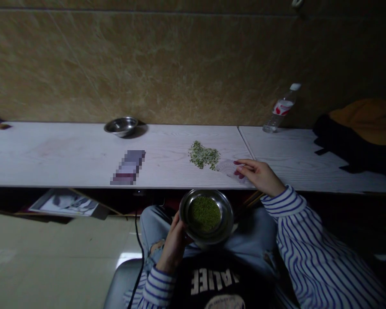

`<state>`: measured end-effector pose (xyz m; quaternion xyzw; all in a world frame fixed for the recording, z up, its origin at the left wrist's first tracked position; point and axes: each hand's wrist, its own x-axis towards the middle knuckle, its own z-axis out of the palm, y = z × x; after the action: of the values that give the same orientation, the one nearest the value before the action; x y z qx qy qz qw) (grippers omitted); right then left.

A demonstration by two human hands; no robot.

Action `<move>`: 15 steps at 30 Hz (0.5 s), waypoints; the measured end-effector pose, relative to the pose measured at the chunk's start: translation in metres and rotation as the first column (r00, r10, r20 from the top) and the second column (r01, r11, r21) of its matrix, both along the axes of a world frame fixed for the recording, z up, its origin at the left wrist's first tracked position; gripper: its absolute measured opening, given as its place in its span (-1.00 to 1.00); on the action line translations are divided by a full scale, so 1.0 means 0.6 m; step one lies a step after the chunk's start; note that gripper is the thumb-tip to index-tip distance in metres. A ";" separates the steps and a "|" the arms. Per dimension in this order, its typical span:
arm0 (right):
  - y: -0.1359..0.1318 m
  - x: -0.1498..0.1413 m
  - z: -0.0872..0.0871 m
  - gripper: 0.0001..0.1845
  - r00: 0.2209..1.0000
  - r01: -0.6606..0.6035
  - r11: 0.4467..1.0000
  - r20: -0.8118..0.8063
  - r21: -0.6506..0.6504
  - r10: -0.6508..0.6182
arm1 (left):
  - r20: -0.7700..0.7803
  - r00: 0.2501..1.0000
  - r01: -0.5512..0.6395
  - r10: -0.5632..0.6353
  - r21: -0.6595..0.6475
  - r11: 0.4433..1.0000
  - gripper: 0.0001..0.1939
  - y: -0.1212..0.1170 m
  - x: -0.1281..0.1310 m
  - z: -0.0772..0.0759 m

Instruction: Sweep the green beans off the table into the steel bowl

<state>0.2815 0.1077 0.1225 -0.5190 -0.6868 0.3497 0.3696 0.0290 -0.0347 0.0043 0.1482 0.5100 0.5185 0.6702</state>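
Note:
My left hand [175, 240] is closed on the rim of a steel bowl [227, 221], which sits over my lap just below the table's front edge. Small green beans [206, 213], like mung beans, cover its bottom. My right hand [259, 174] pinches a clear round plastic piece [225, 167], like a lid or shallow dish, between thumb and fingers, low over the tabletop. The left edge of this piece meets a loose pile of mixed green beans and whitish grains [203, 155] on the table. Whether the piece touches the wood I cannot tell.
A second steel bowl [121, 126] stands near the wall, left of the pile. In front of it lies a blurred-out flat object [128, 167]. A clear bottle [278, 113] with a white cap stands at the back right, beside a dark and orange cloth item [366, 128].

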 end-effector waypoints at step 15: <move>0.047 0.034 -0.052 -0.40 0.989 0.067 0.992 -0.127 -0.104 -0.080 | 0.056 0.994 -0.095 0.097 -0.037 0.995 -0.30 0.043 0.021 0.020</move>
<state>0.3016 0.1361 0.0910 -0.5377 -0.6233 0.4027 0.4002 0.0414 -0.0089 0.0163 0.0970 0.5060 0.5452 0.6613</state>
